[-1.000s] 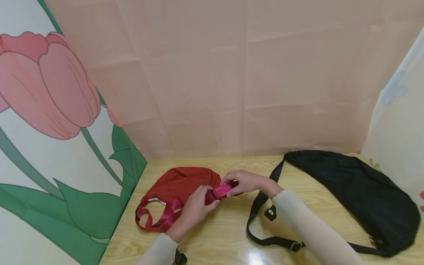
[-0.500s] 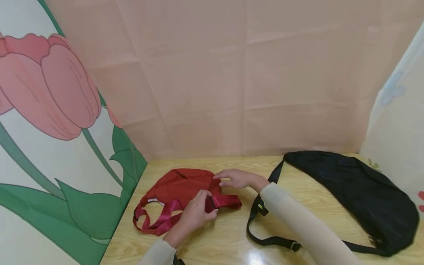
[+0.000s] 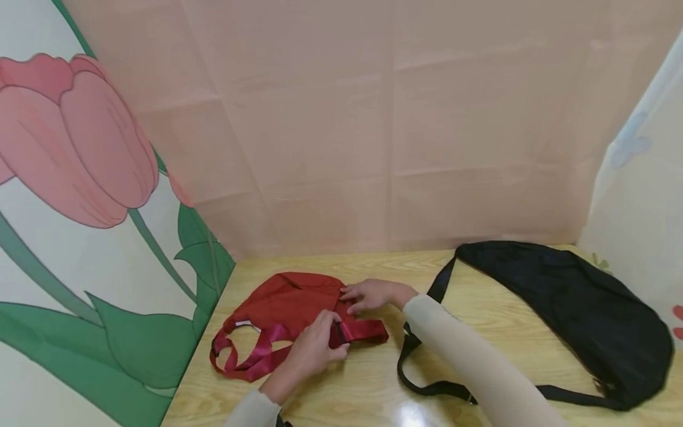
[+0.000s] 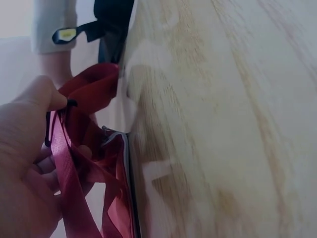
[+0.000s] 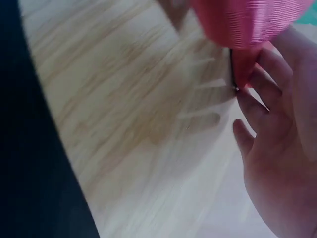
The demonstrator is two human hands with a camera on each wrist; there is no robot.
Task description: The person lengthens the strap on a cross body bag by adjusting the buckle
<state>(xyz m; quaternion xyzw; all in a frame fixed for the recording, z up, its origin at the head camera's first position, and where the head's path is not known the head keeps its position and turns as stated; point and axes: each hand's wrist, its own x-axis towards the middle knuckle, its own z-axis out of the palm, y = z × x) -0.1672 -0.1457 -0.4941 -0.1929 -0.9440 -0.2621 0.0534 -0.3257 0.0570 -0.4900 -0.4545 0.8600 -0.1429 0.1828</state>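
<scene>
A red waist bag (image 3: 290, 299) lies at the left of the table, its shiny crimson strap (image 3: 368, 330) looped along the front. My left hand (image 3: 313, 349) pinches this strap at a black slider (image 4: 72, 103), thumb on top, as the left wrist view shows. Beyond it, my right hand (image 3: 372, 295) rests its extended fingers on the bag's right end. In the right wrist view those fingers (image 5: 267, 94) lie against the red fabric (image 5: 245, 69), and a strap loop (image 5: 252, 22) hangs close in front.
To the right lies a larger black sling bag (image 3: 571, 308), its black strap (image 3: 408, 356) curving over the wooden table (image 3: 363, 391) and passing under my right sleeve (image 3: 475, 356). A pink backdrop (image 3: 320, 130) stands behind, a tulip-print panel (image 3: 160, 308) at the left.
My right hand has let go of the strap's end and moved back and left to the bag's right end. The strap loop has dropped toward the table. My left hand keeps its pinch.
</scene>
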